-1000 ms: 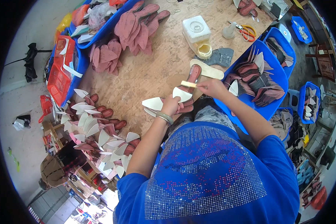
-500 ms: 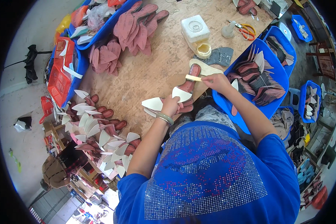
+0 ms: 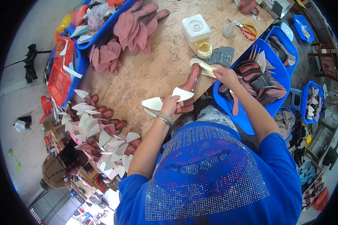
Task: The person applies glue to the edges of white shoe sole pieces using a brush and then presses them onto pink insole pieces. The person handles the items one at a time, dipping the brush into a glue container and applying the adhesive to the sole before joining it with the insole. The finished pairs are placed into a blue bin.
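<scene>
Closest to me is the person's bright blue short-sleeved shirt [image 3: 206, 176], its front covered with silver and red studs. Beyond it, the left hand [image 3: 170, 105], a pale bangle [image 3: 165, 119] at its wrist, grasps a reddish-brown shoe sole with a white pointed toe piece [image 3: 192, 78]; the sole is held over the near edge of the light wooden desk [image 3: 150, 71], heel end away from the person. More white-toed soles [image 3: 153, 103] lie just beside that hand. The right hand [image 3: 227, 78] is clenched round a pale yellow flat stick-like tool [image 3: 206, 67], whose far end is at the heel; I can't tell whether they touch. To the right stands a large blue plastic bin [image 3: 242, 122] packed with soles, and off to the left sit rows of white-toed soles [image 3: 90, 123].

Farther over the desk I see a dark grey flat piece [image 3: 222, 56], a white plastic container with a round yellowish mouth [image 3: 197, 29], a small translucent bottle [image 3: 229, 30], orange-handled scissors [image 3: 250, 30] and a heap of reddish-brown soles [image 3: 135, 28].
</scene>
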The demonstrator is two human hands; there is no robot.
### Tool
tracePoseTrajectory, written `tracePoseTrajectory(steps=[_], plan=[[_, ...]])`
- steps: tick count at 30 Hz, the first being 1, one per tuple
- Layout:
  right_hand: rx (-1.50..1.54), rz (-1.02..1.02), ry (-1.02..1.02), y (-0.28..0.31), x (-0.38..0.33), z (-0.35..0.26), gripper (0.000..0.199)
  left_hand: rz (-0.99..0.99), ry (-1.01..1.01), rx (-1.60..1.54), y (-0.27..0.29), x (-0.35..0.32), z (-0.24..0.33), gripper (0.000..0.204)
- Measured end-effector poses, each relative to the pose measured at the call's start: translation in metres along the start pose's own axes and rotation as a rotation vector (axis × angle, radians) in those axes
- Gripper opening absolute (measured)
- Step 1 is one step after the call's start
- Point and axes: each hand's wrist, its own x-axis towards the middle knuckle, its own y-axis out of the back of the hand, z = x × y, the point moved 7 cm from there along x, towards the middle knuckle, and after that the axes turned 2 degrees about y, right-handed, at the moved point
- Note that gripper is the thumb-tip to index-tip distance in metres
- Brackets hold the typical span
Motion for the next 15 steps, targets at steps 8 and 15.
tracePoseTrajectory(steps=[8, 15], plan=[[0.207, -0.19, -0.01, 0.003, -0.08, -0.074, 0.019, -0.04, -0.09, -0.056, -0.004, -0.016, 0.0, 0.012], [0.722, -0.339, -0.371, -0.005, -0.079, -0.064, 0.022, -0.015, -0.261, 0.043, 0.005, -0.05, 0.016, 0.013]])
